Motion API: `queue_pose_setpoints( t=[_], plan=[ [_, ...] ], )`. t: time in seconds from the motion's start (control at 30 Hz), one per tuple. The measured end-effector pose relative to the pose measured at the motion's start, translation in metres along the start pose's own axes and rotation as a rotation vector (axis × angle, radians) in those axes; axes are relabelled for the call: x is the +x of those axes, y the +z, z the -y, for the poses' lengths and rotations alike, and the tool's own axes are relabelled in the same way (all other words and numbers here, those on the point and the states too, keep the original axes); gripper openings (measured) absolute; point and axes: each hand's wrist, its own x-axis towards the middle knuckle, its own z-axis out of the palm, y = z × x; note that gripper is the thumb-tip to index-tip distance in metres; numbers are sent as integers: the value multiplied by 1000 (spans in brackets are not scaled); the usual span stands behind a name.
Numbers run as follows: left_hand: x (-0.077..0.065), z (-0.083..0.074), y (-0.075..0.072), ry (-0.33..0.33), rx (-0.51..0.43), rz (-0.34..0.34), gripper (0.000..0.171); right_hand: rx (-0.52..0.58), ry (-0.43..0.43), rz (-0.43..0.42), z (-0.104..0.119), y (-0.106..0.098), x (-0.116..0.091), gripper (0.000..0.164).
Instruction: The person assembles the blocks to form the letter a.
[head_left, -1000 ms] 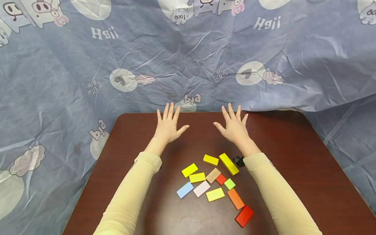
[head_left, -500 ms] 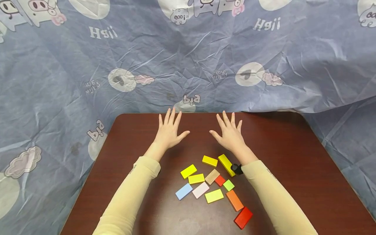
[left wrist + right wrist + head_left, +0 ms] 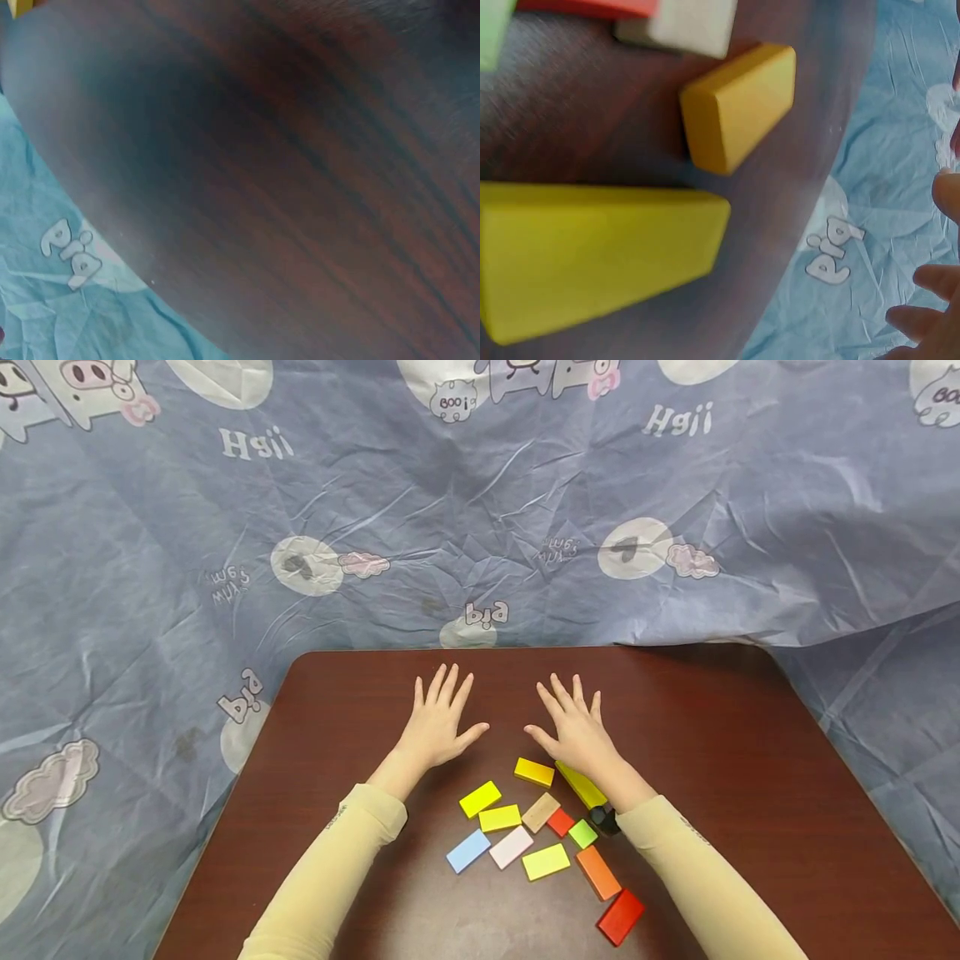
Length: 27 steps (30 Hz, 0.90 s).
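Both hands reach over the table, palms down, fingers straight and spread, holding nothing. My left hand (image 3: 432,731) is beyond and left of the scattered blocks. Nearest to it lie a bright yellow block (image 3: 480,799) and an amber block (image 3: 534,772). My right hand (image 3: 579,735) is just beyond a long yellow block (image 3: 579,783), whose right edge is partly hidden by the wrist. In the right wrist view the long yellow block and the amber block lie close below the camera, and fingertips (image 3: 934,281) show at the right edge. The left wrist view shows mostly bare tabletop.
Nearer the body lie a wooden block (image 3: 541,812), small red (image 3: 560,822) and green (image 3: 582,833) blocks, blue (image 3: 468,851), pink (image 3: 512,847), orange (image 3: 597,872) and red (image 3: 620,917) blocks, and other yellow ones. A printed cloth (image 3: 450,502) hangs behind the brown table (image 3: 712,827).
Both hands have drawn back from the table's far edge toward the blocks, the right one also shifting left. The right wrist now overlaps the long yellow block. The blocks keep their arrangement.
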Motion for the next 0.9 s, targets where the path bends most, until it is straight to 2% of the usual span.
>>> queue_pose_setpoints(
  t=[0.3,0.53,0.73,0.9],
  plan=[
    [-19,-13,7,112,-19,92,77,8,-65,54,5,13,-16,74],
    [-36,-16,19,191,-30,144,70,-1,-117,66,9,22,-27,64],
    [-52,-20,28,203,-50,216,68,-13,-144,100,10,32,-36,55],
    [-60,-24,33,193,-58,237,58,-18,-147,115,10,38,-42,49]
  ],
)
